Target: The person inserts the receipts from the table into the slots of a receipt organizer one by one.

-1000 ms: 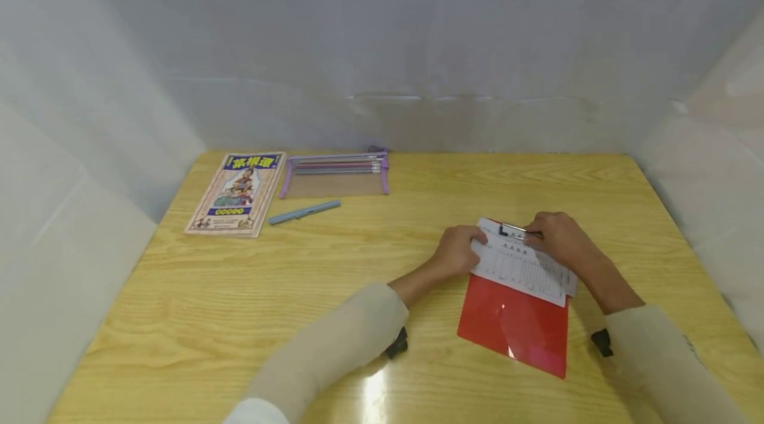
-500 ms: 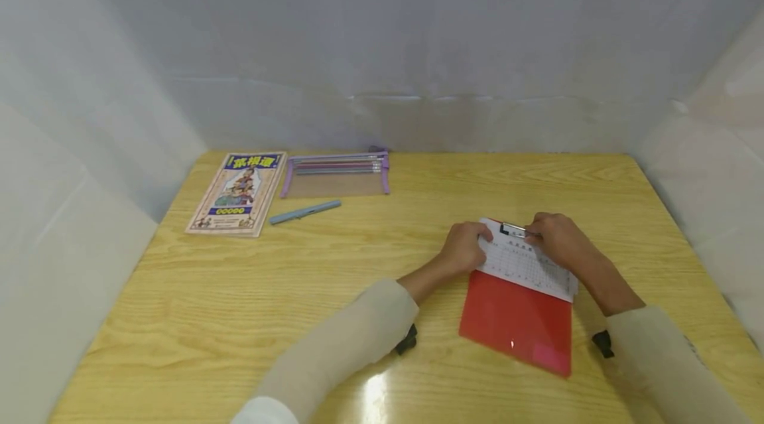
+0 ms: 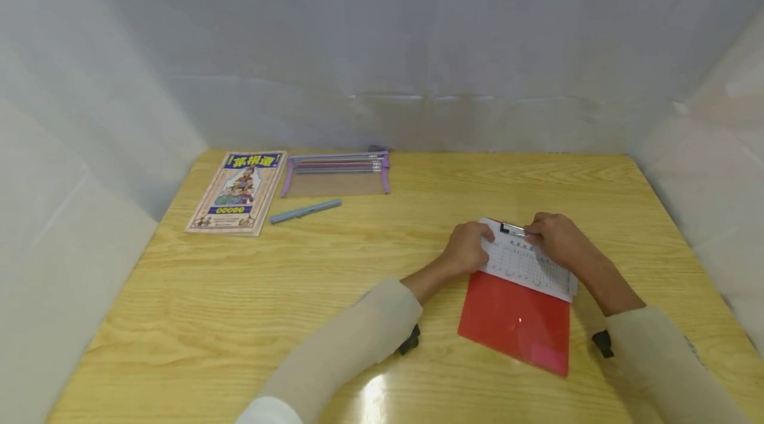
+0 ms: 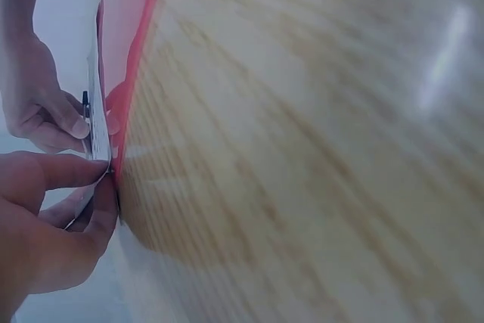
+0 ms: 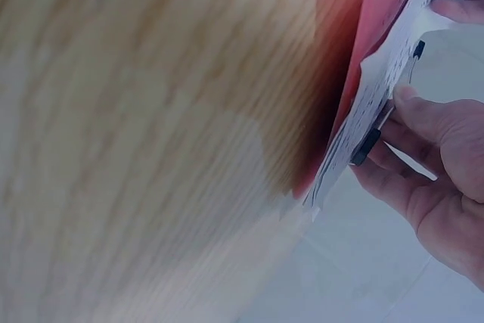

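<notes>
A red clipboard (image 3: 513, 321) is held tilted over the right half of the table. Printed paper sheets (image 3: 528, 273) cover its upper part, under a metal clip (image 3: 512, 230) with black ends. My left hand (image 3: 467, 249) pinches the left edge of sheets and board between thumb and fingers. In the left wrist view, that thumb and the fingertips meet at the edge of the paper (image 4: 97, 104). My right hand (image 3: 561, 240) grips the clip at the top edge. The right wrist view shows its thumb and fingers around the clip's metal part (image 5: 386, 113).
At the back left lies a booklet (image 3: 237, 195) with a colourful cover. Beside it is a clear pencil pouch (image 3: 337, 184) with purple edges, several pencils inside. A blue pen (image 3: 306, 211) lies in front of the pouch. Pale sheeting (image 3: 382, 46) encloses the table (image 3: 239, 318).
The left hand has shifted slightly right and pushed the top sheet with it. The sheets, askew before, now lie nearly lined up on the board. The right hand stays at the clip.
</notes>
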Demonstrator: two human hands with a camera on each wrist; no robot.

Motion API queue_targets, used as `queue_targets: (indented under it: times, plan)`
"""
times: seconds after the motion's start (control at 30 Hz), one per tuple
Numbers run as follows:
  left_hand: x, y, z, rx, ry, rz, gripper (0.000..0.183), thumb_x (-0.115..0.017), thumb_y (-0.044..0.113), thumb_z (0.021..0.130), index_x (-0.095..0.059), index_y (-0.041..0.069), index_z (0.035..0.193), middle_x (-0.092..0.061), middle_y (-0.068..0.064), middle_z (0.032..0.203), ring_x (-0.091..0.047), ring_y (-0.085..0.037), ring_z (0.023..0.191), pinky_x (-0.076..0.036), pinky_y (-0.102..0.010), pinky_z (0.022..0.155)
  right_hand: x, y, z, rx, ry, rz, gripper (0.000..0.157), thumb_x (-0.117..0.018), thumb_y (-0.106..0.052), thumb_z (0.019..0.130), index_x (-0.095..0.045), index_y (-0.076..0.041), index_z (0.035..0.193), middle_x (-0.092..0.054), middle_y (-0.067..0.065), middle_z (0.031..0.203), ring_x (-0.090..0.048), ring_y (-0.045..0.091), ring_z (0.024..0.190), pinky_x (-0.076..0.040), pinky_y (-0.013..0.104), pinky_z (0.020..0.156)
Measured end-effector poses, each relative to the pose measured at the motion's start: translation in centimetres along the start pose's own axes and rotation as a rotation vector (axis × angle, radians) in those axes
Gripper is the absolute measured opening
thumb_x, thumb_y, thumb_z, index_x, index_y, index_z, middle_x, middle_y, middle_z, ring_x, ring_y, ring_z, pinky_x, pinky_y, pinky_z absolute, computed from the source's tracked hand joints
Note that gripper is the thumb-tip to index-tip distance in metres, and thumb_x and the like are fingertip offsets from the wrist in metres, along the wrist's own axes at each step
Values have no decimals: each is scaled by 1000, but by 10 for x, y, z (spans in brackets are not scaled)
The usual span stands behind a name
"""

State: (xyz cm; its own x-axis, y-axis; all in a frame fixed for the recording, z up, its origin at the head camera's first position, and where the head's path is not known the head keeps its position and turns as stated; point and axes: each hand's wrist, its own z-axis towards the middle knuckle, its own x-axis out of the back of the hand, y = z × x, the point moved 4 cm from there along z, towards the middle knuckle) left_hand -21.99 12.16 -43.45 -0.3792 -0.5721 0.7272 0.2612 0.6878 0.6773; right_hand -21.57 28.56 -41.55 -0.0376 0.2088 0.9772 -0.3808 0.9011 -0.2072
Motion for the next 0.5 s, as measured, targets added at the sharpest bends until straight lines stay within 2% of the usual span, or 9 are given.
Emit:
queue_targets:
  times: [0.3, 0.5]
  plan:
    - [-1, 0, 4, 5, -16, 10, 40, -62, -8, 75, -64, 4, 112, -61, -7, 118, -55, -15, 108, -44, -20, 96, -1, 1, 0, 3, -5, 2, 14, -68, -3, 83, -73, 4, 94, -63, 10, 79, -57, 18, 69, -50, 33, 63]
    - [0, 2, 7, -49, -35, 73, 39, -61, -4, 80, -62, 5, 118, -61, -6, 122, -54, -15, 115, -40, -21, 103, 0, 2, 0, 0, -15, 2, 15, -69, -3, 82, -72, 4, 95, -62, 9, 81, -56, 18, 70, -51, 33, 64]
